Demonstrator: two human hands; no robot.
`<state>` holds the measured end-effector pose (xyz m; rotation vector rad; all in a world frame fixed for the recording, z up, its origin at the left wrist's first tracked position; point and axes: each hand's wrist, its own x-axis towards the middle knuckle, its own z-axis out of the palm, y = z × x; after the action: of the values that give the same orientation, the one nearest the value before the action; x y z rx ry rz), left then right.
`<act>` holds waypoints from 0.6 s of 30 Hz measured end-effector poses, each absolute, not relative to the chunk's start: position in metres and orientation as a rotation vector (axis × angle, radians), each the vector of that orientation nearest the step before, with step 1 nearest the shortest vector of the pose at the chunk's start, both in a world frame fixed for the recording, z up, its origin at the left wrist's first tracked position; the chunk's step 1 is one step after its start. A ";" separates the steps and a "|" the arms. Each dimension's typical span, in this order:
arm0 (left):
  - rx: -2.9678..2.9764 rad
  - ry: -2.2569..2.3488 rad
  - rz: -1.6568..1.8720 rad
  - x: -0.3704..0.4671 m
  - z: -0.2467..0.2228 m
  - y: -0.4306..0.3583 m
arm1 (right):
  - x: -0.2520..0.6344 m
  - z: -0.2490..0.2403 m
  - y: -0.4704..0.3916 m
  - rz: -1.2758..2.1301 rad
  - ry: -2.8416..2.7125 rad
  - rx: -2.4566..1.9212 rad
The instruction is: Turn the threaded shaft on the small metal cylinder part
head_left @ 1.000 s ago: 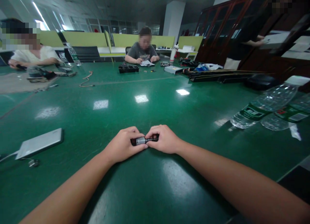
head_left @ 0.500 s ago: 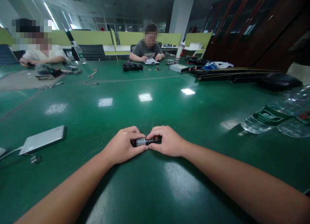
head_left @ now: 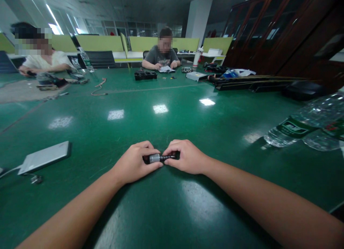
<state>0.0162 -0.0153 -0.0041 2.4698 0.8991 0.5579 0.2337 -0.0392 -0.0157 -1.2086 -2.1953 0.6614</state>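
Note:
Low over the green table (head_left: 139, 116), a small silver cylinder with a dark ridged shaft (head_left: 155, 158) lies lengthwise between my two hands. Its exact kind is not clear. My left hand (head_left: 131, 163) is closed on the silver end, thumb at the near side and fingers at the far side. The thumb and fingers of my right hand (head_left: 189, 157) pinch around the dark shaft end. Fingers hide both ends of the part, and the fingertips of the two hands almost meet.
A white flat device (head_left: 44, 157) with a cable lies left. Clear water bottles (head_left: 292, 128) stand right. Across the table are a black tray (head_left: 145, 75), a cord (head_left: 100, 87), dark long strips (head_left: 242, 84) and two people, one in a grey shirt (head_left: 154, 55), one in white (head_left: 57, 59).
The view has shifted slightly, so the surroundings sit a little further left. Both hands keep their hold on the cylinder part, with a slightly wider gap between their fingertips.

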 end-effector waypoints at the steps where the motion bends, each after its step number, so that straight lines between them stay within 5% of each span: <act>1: 2.469 0.898 0.561 0.016 -0.004 -0.015 | 0.234 -0.015 -0.039 0.659 -2.197 -1.211; 18: 2.452 0.880 0.564 0.014 -0.007 -0.013 | 0.239 -0.012 -0.039 0.624 -2.234 -1.249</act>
<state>0.0136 -0.0126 -0.0072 2.4524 0.8804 0.5641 0.2390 -0.0388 -0.0120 -1.2492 -2.2344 0.6243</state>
